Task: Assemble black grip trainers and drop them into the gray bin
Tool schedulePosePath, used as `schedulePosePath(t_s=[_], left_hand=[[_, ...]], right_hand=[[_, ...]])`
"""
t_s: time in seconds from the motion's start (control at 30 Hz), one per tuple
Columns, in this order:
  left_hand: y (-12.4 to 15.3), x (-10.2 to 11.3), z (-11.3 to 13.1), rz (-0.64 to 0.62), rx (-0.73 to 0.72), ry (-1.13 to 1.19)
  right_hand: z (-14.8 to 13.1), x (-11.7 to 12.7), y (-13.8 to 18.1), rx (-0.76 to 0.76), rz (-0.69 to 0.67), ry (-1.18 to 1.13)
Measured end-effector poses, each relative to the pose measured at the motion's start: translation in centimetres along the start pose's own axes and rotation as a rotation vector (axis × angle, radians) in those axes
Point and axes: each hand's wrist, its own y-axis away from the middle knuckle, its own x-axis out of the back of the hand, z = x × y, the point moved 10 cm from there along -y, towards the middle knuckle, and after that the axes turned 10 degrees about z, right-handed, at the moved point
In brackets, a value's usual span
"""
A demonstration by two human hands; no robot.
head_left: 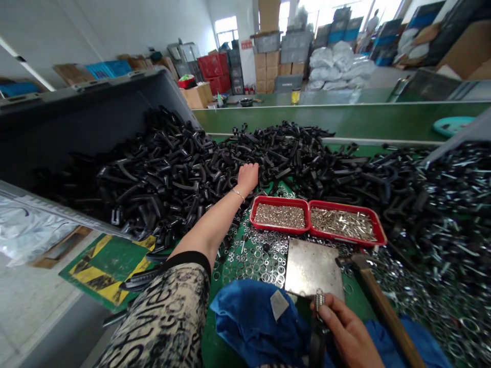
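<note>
**Left hand** [248, 176]: arm stretched far forward and a little left, palm down on the near edge of the heap of black plastic parts [172, 174]. The fingertips are buried among the pieces, so I cannot tell whether they are closed on one.

**Right hand** [347, 327]: drawn in near the body at the lower right. Thumb and fingers pinch a small ribbed metal piece [319, 298], held upright just at the near edge of the steel plate [312, 268].

**Black plastic parts**: curved, handle-like pieces lying in every direction, with no shared long axis. The heap runs left to right across the far side of the bench [209, 342] and spills from a tilted grey crate [95, 117] on the left. It lies far from the right hand and under the left, so the left is the nearer by a good way.

**Between the hands**:
- Two red trays side by side, the left tray [280, 215] holding small bright bits and the right tray [343, 224] holding short metal pins.
- Loose washers [253, 255] scattered near the trays and beside the plate.

**Near edge**:
- A blue cloth [253, 317], left of the right hand.
- A hammer [383, 306], its wooden handle running from the plate's right side toward the near right.
</note>
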Motion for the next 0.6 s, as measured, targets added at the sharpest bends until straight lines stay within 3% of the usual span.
schedulePosePath(t_s=[0.07, 0.13, 0.2, 0.27, 0.3, 0.4, 0.5, 0.6], left_hand=[[-0.5, 1.3, 0.6, 0.046, -0.003, 0.061], [-0.2, 4.9, 0.8, 0.217, 0.019, 0.231], [1.9, 9.4, 0.1, 0.443, 0.085, 0.519], [5.6, 11.7, -0.5, 0.473, 0.19, 0.846], [7.9, 11.6, -0.2, 0.383, 0.252, 1.025], [16.9, 8.6, 4.5, -0.146, 0.411, 1.468], [26.4, 5.4, 10.4, -0.599, 0.499, 1.617], [31.8, 4.0, 15.4, -0.934, 0.417, 1.672]], right_hand=[[0.6, 0.0, 0.1, -0.024, -0.037, -0.044], [1.2, -0.1, 0.3, -0.069, -0.078, -0.123], [1.3, -0.1, 0.5, -0.098, -0.105, -0.217], [0.9, 0.2, 0.3, -0.092, -0.104, -0.308], [0.5, 0.3, 0.1, -0.086, -0.099, -0.348], [-0.7, 0.8, -1.2, -0.087, -0.079, -0.409], [-1.9, 1.8, -2.8, -0.081, -0.012, -0.401], [-2.7, 1.9, -3.2, -0.078, -0.043, -0.315]])
